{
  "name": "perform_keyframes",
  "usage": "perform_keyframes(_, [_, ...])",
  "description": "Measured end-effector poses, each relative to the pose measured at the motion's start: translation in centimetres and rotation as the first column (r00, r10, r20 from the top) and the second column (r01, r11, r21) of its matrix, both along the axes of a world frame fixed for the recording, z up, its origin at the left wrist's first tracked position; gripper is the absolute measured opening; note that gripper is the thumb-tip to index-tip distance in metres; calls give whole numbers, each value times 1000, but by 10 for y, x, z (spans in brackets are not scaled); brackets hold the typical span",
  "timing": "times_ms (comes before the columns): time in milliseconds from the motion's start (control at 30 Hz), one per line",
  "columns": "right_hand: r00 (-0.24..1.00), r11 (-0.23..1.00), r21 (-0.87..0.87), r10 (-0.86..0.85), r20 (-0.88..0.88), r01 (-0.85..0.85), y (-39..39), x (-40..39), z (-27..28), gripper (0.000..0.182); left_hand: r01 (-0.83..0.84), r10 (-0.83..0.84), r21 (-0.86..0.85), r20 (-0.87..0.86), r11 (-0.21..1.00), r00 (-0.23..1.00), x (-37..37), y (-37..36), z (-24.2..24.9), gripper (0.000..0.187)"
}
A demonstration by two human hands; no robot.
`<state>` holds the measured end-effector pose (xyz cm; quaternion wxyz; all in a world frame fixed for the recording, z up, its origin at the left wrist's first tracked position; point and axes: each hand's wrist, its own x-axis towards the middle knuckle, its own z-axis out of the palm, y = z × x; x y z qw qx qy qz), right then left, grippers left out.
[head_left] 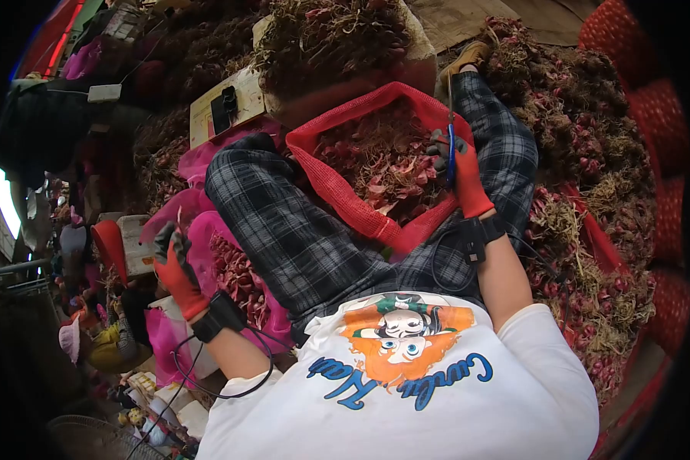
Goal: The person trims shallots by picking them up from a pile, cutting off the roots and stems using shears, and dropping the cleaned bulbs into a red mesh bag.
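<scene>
My right hand (468,172), in a red-orange glove with grey fingertips, is closed around blue-handled scissors (451,153). Their blades point away from me, over the right rim of a red mesh bag (326,180). Inside that bag, between my legs, lie dry reddish skins and root trimmings (383,161). Off to the left, my gloved left hand (178,268) has its fingers closed on a small reddish thing that looks like a shallot (179,218). Beside this hand is a bright pink mesh bag (195,211) with loose shallots (238,280) in it.
Bundled shallots with dry tops (583,146) are heaped along the right. More bundles (330,38) sit on a pale block ahead, near a phone-like black device (224,107) on a box. Another person in a pink hat (70,340) is at left. Cables hang from my wrists.
</scene>
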<state>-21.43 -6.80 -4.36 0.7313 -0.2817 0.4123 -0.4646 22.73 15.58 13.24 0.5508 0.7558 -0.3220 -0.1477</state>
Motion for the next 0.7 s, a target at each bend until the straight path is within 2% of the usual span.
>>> perform_keyframes(67, [999,1000,4,9,49,-10,0,-1,1,23,45,-35,420,-30,907,999,82,83,-39,27])
perform_keyframes(100, [997,1000,4,15,71,-15,0,-1,0,23,-113,-72,614,268,781,961,74,97,-43,27])
perform_keyframes(133, [999,1000,6,26,48,-26,1,-1,-1,22,-318,-175,718,521,619,835,56,107,-50,28])
perform_keyframes(167, [999,999,4,34,25,-34,0,0,-4,22,-538,-330,712,693,451,641,37,108,-56,29])
perform_keyframes(233, [999,999,-4,35,-8,-35,-1,1,-8,21,-356,-87,533,637,767,766,-6,68,-39,34])
perform_keyframes(267, [999,999,-6,33,-18,-34,1,2,-10,21,-202,-54,365,581,909,812,-33,37,-25,33])
perform_keyframes(300, [999,999,-11,34,-26,-34,1,3,-12,20,-53,-35,153,519,987,854,-61,0,-10,33])
perform_keyframes(367, [998,998,-27,54,-32,-54,1,4,-15,21,219,-177,-30,489,975,854,-117,-61,9,28])
perform_keyframes(400, [998,998,-36,58,-33,-59,1,4,-17,21,359,-310,-22,461,933,832,-149,-86,12,22])
perform_keyframes(433, [997,997,-43,70,-36,-71,1,6,-22,21,490,-462,85,503,868,731,-177,-106,11,20])
perform_keyframes(467, [996,996,-49,79,-40,-81,0,6,-29,22,604,-596,96,339,792,728,-205,-126,-4,21])
perform_keyframes(500, [995,995,-56,85,-46,-88,-2,4,-31,22,677,-758,342,309,652,574,-221,-142,-26,29])
perform_keyframes(567, [995,995,-64,68,-73,-73,4,3,-18,22,553,-885,691,374,465,277,-241,-167,-95,38])
perform_keyframes(633, [993,995,-67,67,-102,-74,9,3,-10,22,326,-912,858,331,397,241,-267,-180,-124,46])
perform_keyframes(700, [988,994,-62,85,-130,-93,9,1,-8,22,387,-849,757,442,526,289,-258,-181,-165,44])
